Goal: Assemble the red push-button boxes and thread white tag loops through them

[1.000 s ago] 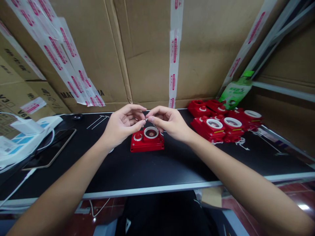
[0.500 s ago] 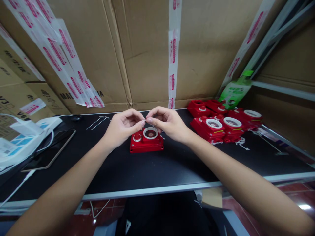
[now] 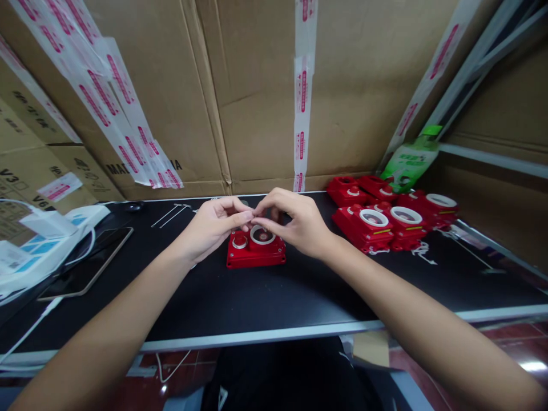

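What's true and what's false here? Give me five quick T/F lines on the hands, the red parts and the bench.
1. The left hand and right hand meet fingertip to fingertip just above a single red housing. True.
2. The group of red housings lies to the left of the hands. False: it lies to their right, towards the back of the table.
3. A phone lies flat on the black table at the left. True.
4. The green pouch lies flat at the table's front edge. False: it leans at the back right, behind the red housings.
5. The right hand grips a screwdriver. False: no tool shows; its fingertips are pinched, and anything between them is too small to tell.
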A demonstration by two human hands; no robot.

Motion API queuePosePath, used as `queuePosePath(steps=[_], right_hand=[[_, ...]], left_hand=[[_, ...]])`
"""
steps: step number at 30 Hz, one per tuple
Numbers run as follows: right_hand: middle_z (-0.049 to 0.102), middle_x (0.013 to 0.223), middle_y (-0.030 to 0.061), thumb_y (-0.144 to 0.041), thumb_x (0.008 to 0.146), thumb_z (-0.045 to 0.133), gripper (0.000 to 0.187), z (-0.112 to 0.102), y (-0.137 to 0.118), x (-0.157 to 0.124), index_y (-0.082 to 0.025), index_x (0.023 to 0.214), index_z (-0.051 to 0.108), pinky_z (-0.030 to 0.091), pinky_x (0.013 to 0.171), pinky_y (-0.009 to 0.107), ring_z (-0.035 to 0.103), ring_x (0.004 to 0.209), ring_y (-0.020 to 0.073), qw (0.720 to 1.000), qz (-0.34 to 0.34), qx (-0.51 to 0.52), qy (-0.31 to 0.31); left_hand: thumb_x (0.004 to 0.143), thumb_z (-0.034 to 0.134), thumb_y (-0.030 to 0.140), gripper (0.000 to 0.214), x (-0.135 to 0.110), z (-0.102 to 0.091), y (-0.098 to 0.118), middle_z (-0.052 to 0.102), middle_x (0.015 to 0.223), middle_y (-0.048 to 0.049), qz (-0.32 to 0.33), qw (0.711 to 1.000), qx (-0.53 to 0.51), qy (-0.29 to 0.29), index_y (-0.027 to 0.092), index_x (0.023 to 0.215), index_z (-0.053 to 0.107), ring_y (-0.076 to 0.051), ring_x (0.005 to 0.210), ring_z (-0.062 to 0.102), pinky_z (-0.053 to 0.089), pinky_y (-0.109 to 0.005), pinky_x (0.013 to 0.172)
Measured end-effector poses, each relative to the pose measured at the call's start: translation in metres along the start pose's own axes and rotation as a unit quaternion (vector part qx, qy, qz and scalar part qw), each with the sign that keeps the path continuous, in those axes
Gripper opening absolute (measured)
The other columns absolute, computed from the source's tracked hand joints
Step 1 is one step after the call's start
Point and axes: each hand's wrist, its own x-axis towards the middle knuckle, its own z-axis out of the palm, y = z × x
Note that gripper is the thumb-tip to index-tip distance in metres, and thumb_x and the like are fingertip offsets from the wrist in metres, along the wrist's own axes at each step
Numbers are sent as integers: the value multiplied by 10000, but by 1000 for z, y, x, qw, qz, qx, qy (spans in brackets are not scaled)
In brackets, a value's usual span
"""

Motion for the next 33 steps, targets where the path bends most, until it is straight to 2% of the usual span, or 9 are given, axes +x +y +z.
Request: queuePosePath(steps=[8,14,20,24,29,33], right_hand=[[650,844,-7,-153,933,779,83,2,-1,-1,-152,991,718,475,645,239,560,624,81,1000,2,-7,13],[635,820,-11,-132,937,724,61,2,-2,-1,-165,986,709,477,650,250,568,635,93,1000,-7,-22,2],[657,838,1,-156,943,699,25,4,-4,-1,-176,958,700,504,662,263,593,636,101,999,36,12,7],[665,928,36,-126,944,687,77,3,0,-1,-167,1007,704,521,670,260,600,686,109,1000,-13,-11,-15],[707,1023,76,-147,1000,661,102,-3,6,-2,-187,1083,706,576,770,288,676,873,160,995,-81,-40,-51],[733,1056,89,-148,1009,668,129,-5,5,-3,-189,1129,688,591,818,307,699,954,180,992,-110,-48,-43]], left_hand=[[823,895,269,161,1,-1,-1,736,786,-41,-27,999,-29,12,135,820,805,-110,727,655,546,-222,736],[836,880,274,157,1,-2,1,732,765,-43,-25,1000,-7,16,137,818,805,-108,717,662,543,-208,721],[856,864,305,178,1,-1,1,739,747,-55,-40,999,7,1,136,870,807,-119,664,651,532,-225,648],[828,884,294,181,1,0,-1,741,759,-59,-51,999,3,9,132,833,803,-121,678,653,540,-228,664],[768,936,317,237,-1,1,2,707,700,-43,-76,997,-2,16,118,784,807,-90,621,598,502,-188,601],[800,926,321,223,-3,-1,5,728,754,-56,-91,996,-10,7,125,833,824,-76,631,593,489,-160,586]])
